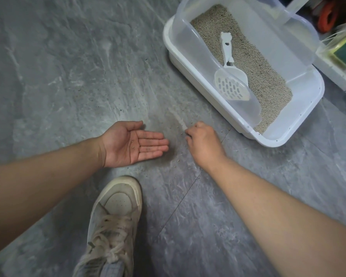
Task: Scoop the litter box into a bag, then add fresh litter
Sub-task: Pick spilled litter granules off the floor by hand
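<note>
Two granules (133, 147) on upturned left hand (128, 143).

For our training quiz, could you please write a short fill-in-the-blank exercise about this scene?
1. The scoop lies inside the ____.
2. The left hand is held palm ____, with a few litter grains on it.
3. The right hand reaches down to stray grains on the ____.
4. Near the bottom edge is one laced ____.

Missing words: litter box; up; floor; shoe.
</note>
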Action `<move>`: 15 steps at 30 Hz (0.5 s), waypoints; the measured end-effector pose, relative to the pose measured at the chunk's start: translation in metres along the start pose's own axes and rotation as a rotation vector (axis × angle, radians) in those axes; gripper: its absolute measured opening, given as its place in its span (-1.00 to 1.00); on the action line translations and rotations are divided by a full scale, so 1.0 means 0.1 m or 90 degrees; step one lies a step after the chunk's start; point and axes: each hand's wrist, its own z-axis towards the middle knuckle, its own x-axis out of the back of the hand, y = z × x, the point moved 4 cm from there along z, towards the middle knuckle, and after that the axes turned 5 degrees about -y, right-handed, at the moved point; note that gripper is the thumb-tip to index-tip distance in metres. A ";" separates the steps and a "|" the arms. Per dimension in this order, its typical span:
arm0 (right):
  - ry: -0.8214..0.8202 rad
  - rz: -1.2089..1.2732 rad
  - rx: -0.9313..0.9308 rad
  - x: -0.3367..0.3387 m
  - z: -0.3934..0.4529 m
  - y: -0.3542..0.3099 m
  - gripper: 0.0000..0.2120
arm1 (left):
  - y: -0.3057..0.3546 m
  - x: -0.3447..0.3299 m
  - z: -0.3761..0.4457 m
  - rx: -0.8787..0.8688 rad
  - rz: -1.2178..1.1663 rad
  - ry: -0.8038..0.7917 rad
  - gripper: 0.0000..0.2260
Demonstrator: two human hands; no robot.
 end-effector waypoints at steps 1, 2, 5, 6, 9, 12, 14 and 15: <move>-0.001 -0.010 0.000 0.00 0.01 0.00 -0.89 | 0.00 0.00 0.01 0.000 -0.001 0.000 -0.47; -0.001 -0.016 -0.003 0.00 0.02 0.00 -0.89 | 0.01 0.00 0.01 0.000 -0.001 -0.001 -0.46; 0.014 -0.085 0.031 0.05 0.00 -0.06 -0.94 | 0.01 0.01 0.02 0.001 -0.008 -0.006 -0.46; 0.017 -0.114 0.043 0.07 -0.02 -0.09 -0.90 | 0.01 0.01 0.02 0.000 -0.010 -0.005 -0.46; 0.015 -0.145 0.044 0.08 -0.08 -0.15 -0.71 | 0.00 0.02 0.03 0.000 -0.011 0.000 -0.46; 0.013 -0.131 0.009 0.05 -0.08 -0.14 -0.64 | 0.01 0.01 0.03 -0.007 -0.011 0.002 -0.46; 0.019 -0.075 -0.048 0.06 -0.06 -0.14 -0.72 | 0.01 0.03 0.05 -0.015 -0.018 0.007 -0.47; 0.043 -0.017 -0.081 0.08 -0.08 -0.16 -0.80 | 0.02 0.02 0.05 -0.020 -0.024 0.008 -0.47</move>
